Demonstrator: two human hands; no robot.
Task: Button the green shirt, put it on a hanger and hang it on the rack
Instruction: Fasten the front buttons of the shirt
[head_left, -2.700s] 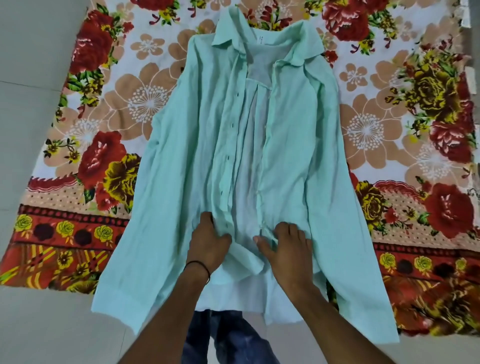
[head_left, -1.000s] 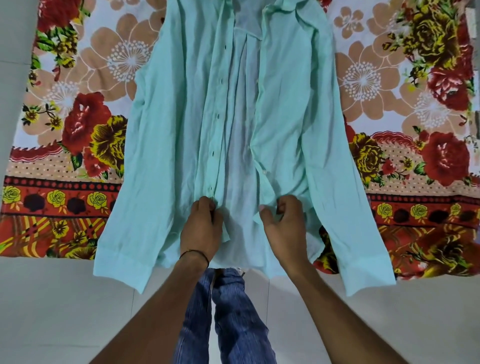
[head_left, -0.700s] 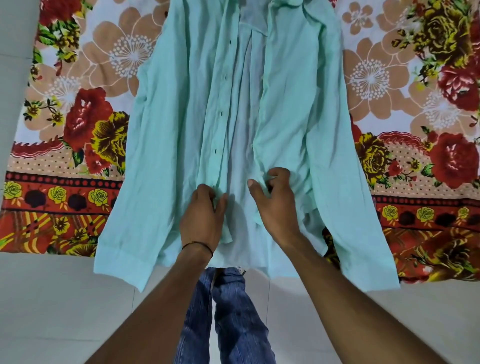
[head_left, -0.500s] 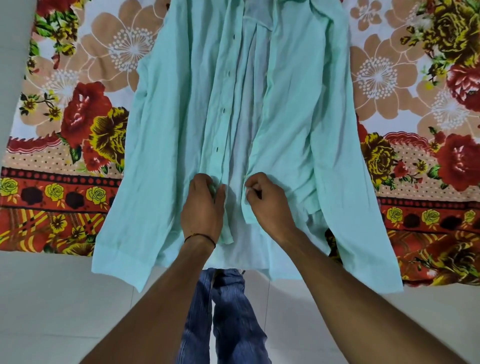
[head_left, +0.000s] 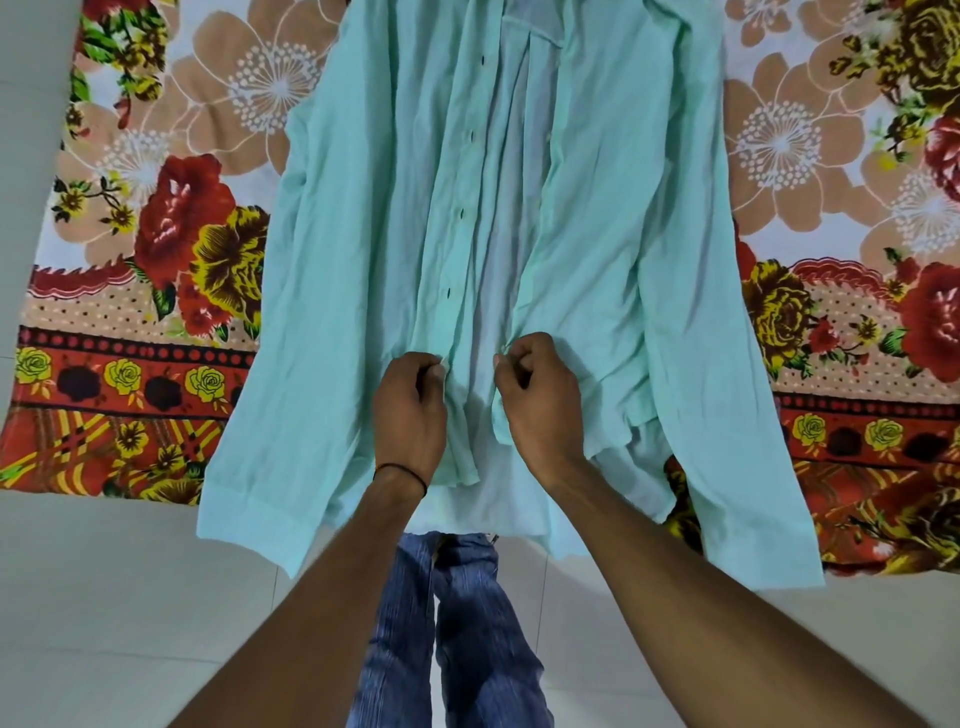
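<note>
The shirt (head_left: 363, 249) lies open, plackets running away from the person. Left hand (head_left: 410, 415) pinches the buttonhole edge (head_left: 457, 291); right hand (head_left: 540, 400) pinches the facing edge, a narrow gap between them.

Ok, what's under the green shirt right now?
The green shirt lies on a floral sheet; its hem and cuffs overhang onto the pale floor. Both hands, left hand and right hand, pinch its front edges. Anything under the fabric is covered.
</note>
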